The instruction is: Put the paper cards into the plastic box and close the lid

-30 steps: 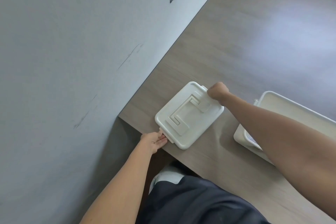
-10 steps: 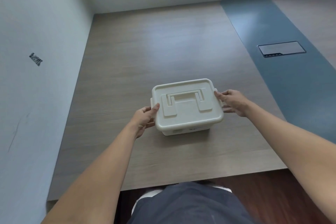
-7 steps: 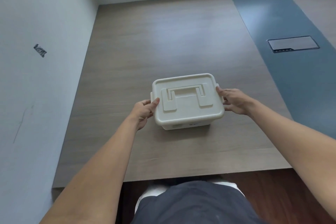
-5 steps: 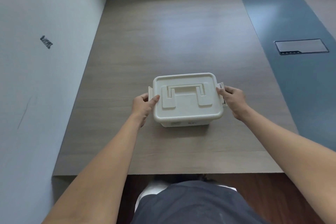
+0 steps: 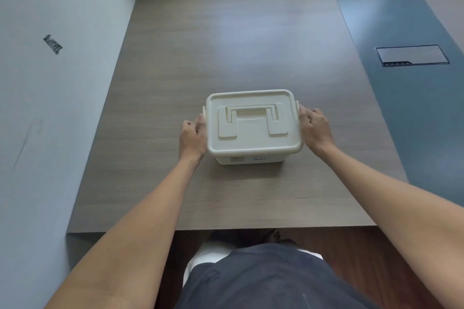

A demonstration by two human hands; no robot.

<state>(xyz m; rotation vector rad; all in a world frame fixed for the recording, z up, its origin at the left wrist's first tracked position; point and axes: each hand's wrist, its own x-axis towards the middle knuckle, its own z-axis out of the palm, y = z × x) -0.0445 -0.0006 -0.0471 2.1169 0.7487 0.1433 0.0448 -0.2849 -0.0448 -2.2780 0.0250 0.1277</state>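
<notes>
At frame centre the lidded plastic box (image 5: pixel 253 128) on the table (image 5: pixel 226 45) is flanked by the left hand (image 5: pixel 192 138) and right hand (image 5: pixel 314 126), fingers curled against its side latches, presumably to unclip them; no cards are visible.

Two hands on a closed plastic box (image 5: pixel 253 130)

Left hand (image 5: pixel 192 137) and right hand (image 5: pixel 315 128) press its side latches; box sits on a wooden bench (image 5: pixel 226 45).

This looks like an office or meeting room. A long wood-grain bench (image 5: pixel 226 45) stretches ahead of the grip, with a blue-grey strip (image 5: pixel 401 83) along its right side holding a flush cable hatch (image 5: pixel 411 55), the kind fitted to conference furniture. A plain pale wall (image 5: pixel 50 108) stands left of the grip.
</notes>
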